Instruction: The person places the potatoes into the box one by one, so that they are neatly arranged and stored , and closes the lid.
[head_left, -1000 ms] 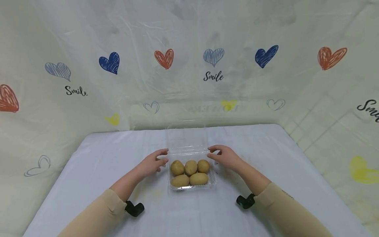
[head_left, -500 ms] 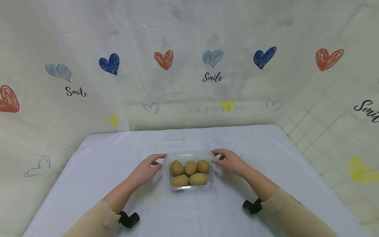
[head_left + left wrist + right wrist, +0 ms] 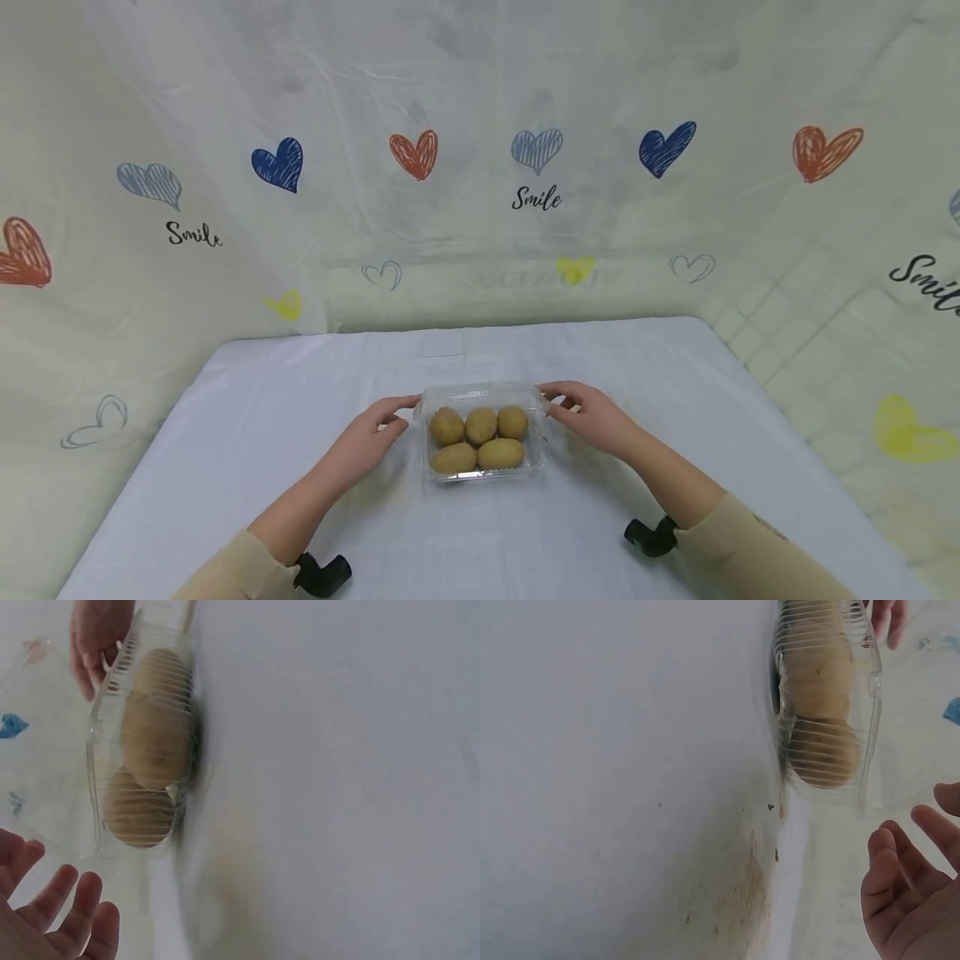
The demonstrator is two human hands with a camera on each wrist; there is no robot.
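Note:
A clear plastic clamshell box [image 3: 487,476] sits mid-table with several potatoes [image 3: 481,426] in two rows inside. Its transparent lid [image 3: 480,390] is tilted over the back of the box; how far down it is I cannot tell. My left hand [image 3: 364,437] reaches the lid's left edge, index finger extended to it and thumb apart. On the opposite side, my right hand [image 3: 594,419] has its fingertips at the lid's right corner, fingers lightly bent. Both wrist views show spread fingers by the lid's edge, with the left fingers [image 3: 84,907] and right fingers [image 3: 915,862] off the potatoes.
A white cloth covers the table [image 3: 450,542], with brownish stains [image 3: 742,892] to the right of the box. Behind stands a pale curtain [image 3: 480,67] printed with hearts and the word "Smile". Black devices [image 3: 324,575] are strapped at both wrists.
The lid, standing up behind the box one second ago, has swung forward over the potatoes. Both hands have come slightly nearer the person, staying at the lid's sides. The potatoes have stayed put.

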